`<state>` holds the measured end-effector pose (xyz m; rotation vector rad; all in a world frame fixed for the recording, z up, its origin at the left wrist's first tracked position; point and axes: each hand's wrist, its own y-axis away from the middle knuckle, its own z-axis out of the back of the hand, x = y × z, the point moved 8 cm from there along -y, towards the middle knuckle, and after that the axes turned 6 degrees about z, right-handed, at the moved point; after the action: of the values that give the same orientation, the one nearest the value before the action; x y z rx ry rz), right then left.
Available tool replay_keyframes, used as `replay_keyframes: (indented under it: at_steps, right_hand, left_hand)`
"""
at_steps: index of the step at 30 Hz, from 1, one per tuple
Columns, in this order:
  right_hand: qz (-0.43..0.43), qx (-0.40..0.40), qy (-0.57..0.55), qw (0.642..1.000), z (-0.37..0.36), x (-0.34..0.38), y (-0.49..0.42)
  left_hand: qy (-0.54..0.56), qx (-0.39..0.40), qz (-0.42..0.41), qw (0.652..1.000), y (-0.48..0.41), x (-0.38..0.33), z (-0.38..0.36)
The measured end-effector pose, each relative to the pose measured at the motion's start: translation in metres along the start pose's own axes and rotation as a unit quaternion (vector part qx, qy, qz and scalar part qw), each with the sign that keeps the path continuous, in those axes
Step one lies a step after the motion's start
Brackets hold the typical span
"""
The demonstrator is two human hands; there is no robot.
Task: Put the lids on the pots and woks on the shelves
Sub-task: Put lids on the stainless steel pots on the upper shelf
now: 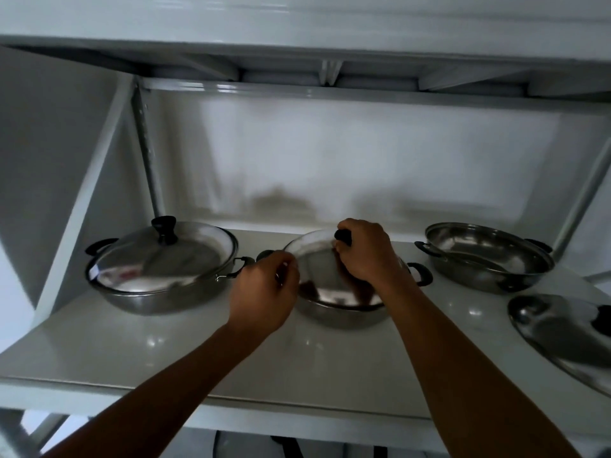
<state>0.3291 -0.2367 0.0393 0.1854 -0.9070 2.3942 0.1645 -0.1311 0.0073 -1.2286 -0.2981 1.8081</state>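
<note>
Three steel woks stand in a row on a white shelf [132, 352]. The left wok [145, 297] wears a glass lid [165, 259] with a black knob. Over the middle wok [344, 314] a second glass lid [317, 262] is tilted, its far edge raised. My right hand [363, 256] grips this lid's black knob. My left hand [264, 292] pinches the lid's near left rim. The right wok [486, 259] is uncovered. A third lid [562, 335] with a black knob lies flat on the shelf at the front right.
Another white shelf board [297, 31] hangs low overhead. A slanted white brace [86, 206] and a perforated post [147, 153] close the left side. The back wall [363, 153] is white. Bare shelf surface lies in front of the woks.
</note>
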Motion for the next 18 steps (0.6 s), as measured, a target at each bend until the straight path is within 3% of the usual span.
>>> replay_keyframes:
  at_steps: [9, 13, 18]
  right_hand:
    - [0.033, 0.005, 0.009, 0.999, -0.002, -0.002, 0.001]
    - [0.042, 0.029, -0.043, 0.998, 0.004, -0.015, 0.014]
    - [0.002, -0.090, -0.110, 0.990, 0.068, -0.084, 0.060]
  left_hand:
    - [-0.007, -0.021, 0.028, 0.999, 0.001, -0.015, -0.019]
    - [-0.006, -0.048, -0.042, 0.998, 0.008, -0.054, -0.032]
    - [0.013, -0.025, -0.130, 0.991, 0.029, -0.127, -0.078]
